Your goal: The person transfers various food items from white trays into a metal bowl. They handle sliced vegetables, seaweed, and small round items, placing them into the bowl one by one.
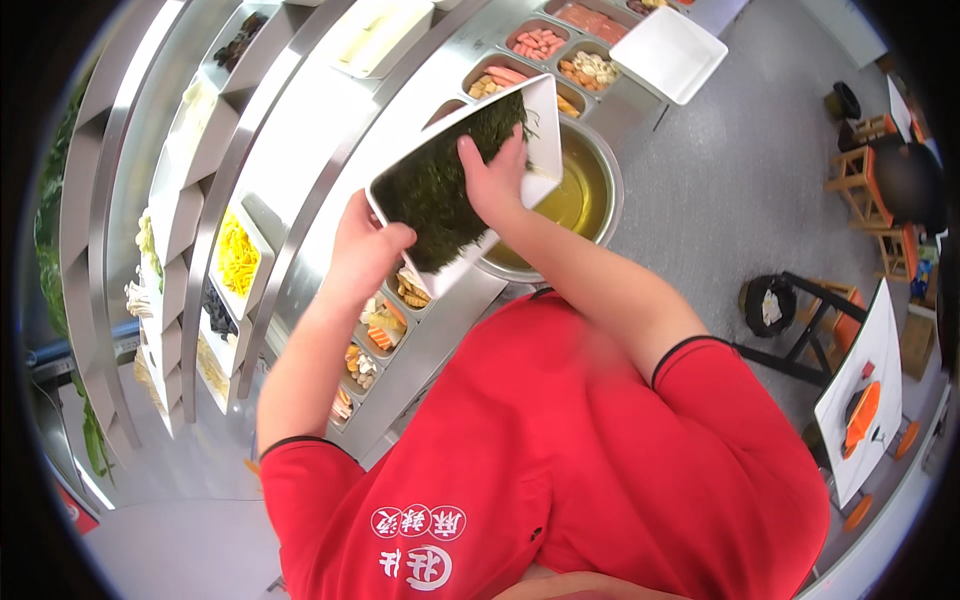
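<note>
My left hand (371, 244) grips one end of a white rectangular tray (546, 124), with the thumb over its rim. Dark green shredded seaweed (435, 187), probably kelp, fills much of this tray. On top of the seaweed rests my right hand (495, 180), thumb and fingers spread; a few loose strands stick out beside its fingertips. The tray is held tilted above the counter and partly covers a round steel basin (615, 195), whose inside looks yellowish, perhaps from liquid.
Steel inserts with small sausages (536, 43), meatballs (581, 71) and skewer-type pieces (382, 334) line the counter. An overturned or bare white tray (671, 56) lies at its end. Shelves on the left hold yellow shreds (238, 253). Behind on the right stand a bin (769, 306) and a table (862, 390).
</note>
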The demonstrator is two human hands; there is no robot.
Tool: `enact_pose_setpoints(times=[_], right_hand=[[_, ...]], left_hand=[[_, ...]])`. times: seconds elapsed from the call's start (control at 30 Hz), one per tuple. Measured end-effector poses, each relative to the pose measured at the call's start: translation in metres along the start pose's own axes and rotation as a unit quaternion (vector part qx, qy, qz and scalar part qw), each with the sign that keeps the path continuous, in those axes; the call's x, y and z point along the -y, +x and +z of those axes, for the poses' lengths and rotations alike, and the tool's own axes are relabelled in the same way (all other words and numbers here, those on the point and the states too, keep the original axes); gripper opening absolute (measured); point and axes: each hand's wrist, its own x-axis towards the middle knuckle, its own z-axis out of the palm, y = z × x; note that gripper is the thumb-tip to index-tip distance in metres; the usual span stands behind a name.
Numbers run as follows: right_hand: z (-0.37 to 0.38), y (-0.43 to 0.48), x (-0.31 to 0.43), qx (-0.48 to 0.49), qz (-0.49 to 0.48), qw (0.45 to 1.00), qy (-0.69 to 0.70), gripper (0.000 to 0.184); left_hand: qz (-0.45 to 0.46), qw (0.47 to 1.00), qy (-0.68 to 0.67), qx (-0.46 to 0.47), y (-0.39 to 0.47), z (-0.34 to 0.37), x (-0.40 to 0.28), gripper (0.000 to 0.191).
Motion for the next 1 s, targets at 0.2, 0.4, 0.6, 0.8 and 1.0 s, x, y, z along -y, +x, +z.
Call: enact_pose_setpoints(times=[0.2,0.4,0.6,0.8,1.0], right_hand=[[-0.051,-0.011,0.05,0.364,-0.107,0.78,-0.497,0.094],[-0.027,-0.041,0.099,0.306,-0.372,0.728,-0.488,0.071],[0.029,-0.038,0.12,0.276,-0.525,0.73,-0.341,0.064],[0.064,-0.044,0.139,0.27,-0.519,0.727,-0.358,0.059],[0.04,-0.039,0.129,0.17,-0.445,0.835,-0.275,0.063]], left_hand=[[-0.24,0.892,-0.383,-0.014,-0.02,-0.025,0.131,0.058],[-0.194,0.786,-0.587,-0.031,-0.053,-0.078,0.196,0.07],[-0.079,0.816,-0.573,-0.014,-0.032,-0.158,0.212,0.063],[-0.077,0.803,-0.59,0.028,-0.003,-0.191,0.221,0.06],[-0.074,0.762,-0.642,-0.029,0.039,-0.19,0.205,0.062]])
